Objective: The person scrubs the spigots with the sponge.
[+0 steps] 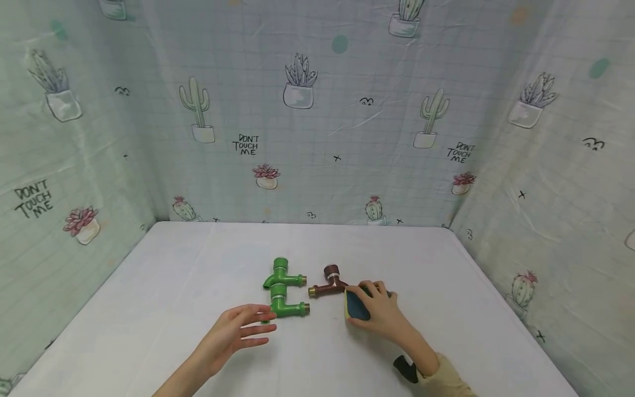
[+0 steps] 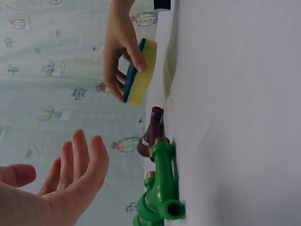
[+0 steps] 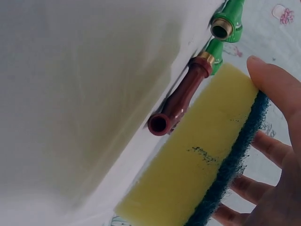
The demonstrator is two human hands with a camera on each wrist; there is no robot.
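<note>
My right hand (image 1: 379, 309) grips a sponge (image 1: 356, 306), yellow with a dark blue-green scouring side, between thumb and fingers. The right wrist view shows the sponge's yellow side (image 3: 197, 150) facing the table, held above it. Just beyond the sponge lies a brown plastic tap (image 1: 327, 288) with a brass-coloured threaded end. Two green plastic taps (image 1: 280, 278) (image 1: 290, 310) lie to its left, one behind the other. My left hand (image 1: 233, 333) hovers beside the nearer green tap, fingers loosely extended and holding nothing, as the left wrist view also shows.
The white table (image 1: 198, 264) carries these things. A patterned cactus cloth (image 1: 342, 132) rises at its back and both sides. By my right sleeve (image 1: 444, 380) is a black piece (image 1: 405, 368) whose kind I cannot tell.
</note>
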